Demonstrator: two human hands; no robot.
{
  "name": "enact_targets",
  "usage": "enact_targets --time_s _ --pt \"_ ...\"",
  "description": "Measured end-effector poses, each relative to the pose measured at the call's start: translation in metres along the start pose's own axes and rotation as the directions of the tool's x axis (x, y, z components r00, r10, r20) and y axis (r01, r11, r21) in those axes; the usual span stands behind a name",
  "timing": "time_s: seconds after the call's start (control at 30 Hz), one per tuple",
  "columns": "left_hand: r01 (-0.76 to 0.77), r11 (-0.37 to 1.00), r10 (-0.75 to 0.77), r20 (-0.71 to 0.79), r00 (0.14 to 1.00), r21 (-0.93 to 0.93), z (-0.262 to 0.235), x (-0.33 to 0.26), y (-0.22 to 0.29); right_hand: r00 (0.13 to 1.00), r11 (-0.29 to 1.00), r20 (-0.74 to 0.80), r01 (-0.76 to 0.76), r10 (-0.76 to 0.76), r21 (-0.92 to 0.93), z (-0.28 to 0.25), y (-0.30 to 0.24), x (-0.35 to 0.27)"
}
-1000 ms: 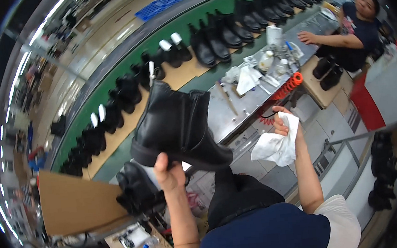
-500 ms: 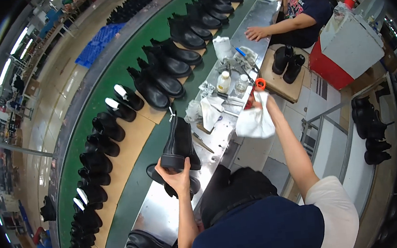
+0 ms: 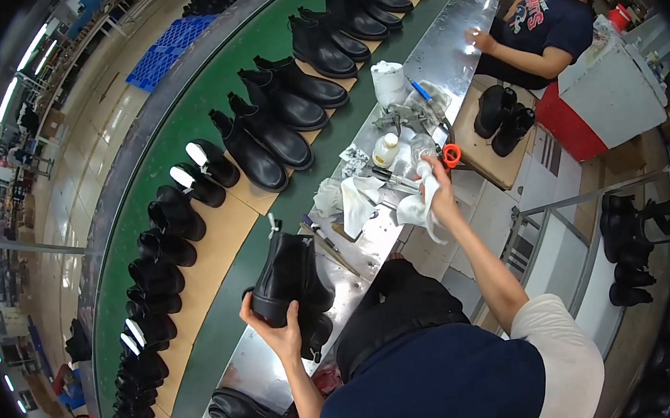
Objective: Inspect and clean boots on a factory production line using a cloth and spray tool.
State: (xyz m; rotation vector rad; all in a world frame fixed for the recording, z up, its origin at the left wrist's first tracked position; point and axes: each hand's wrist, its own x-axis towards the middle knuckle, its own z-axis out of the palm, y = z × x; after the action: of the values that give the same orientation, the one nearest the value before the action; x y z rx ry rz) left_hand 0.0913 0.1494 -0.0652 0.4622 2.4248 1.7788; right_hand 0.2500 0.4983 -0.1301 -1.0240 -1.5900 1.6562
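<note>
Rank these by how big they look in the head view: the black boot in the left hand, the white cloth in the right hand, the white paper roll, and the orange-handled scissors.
1. black boot, though nearness to the camera flatters it
2. white cloth
3. white paper roll
4. orange-handled scissors, partly hidden, so unsure

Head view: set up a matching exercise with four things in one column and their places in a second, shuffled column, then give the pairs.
Things:
1. black boot
2. white cloth
3. orange-handled scissors
4. white roll

Places:
A. upright on the metal bench, far end
B. in the right hand
C. in the left hand, over the bench's near end
D. at the bench edge, just beyond the right hand

Pairs: 1-C, 2-B, 3-D, 4-A
</note>
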Motion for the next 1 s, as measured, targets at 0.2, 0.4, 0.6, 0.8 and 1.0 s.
enact_targets --time_s 0.2,0.4,0.6,0.8,1.0 --pt "-0.021 0.999 0.021 -0.01 1.0 0.031 -0.003 0.003 -0.002 0.827 0.698 0.068 0.511 -0.557 -0.501 -0.003 -0.018 -0.007" --pt "0.056 0.919 -0.213 -0.372 0.903 -0.391 0.011 0.017 -0.013 0.694 0.519 0.146 0.646 -0.705 -0.56 -0.005 -0.025 0.006" --pt "0.035 0.914 -0.282 -0.57 0.772 -0.405 0.021 0.03 -0.008 0.817 0.715 0.059 0.534 -0.573 -0.451 0.005 -0.026 -0.003" --pt "-0.005 0.916 -0.216 -0.503 0.837 -0.401 0.021 0.025 -0.003 0.992 0.986 -0.112 0.079 -0.063 0.146 0.004 -0.008 0.017" --pt "0.001 0.901 -0.201 -0.415 0.887 -0.434 0.02 0.036 0.003 0.683 0.503 0.078 0.605 -0.726 -0.617 0.003 -0.035 -0.014"
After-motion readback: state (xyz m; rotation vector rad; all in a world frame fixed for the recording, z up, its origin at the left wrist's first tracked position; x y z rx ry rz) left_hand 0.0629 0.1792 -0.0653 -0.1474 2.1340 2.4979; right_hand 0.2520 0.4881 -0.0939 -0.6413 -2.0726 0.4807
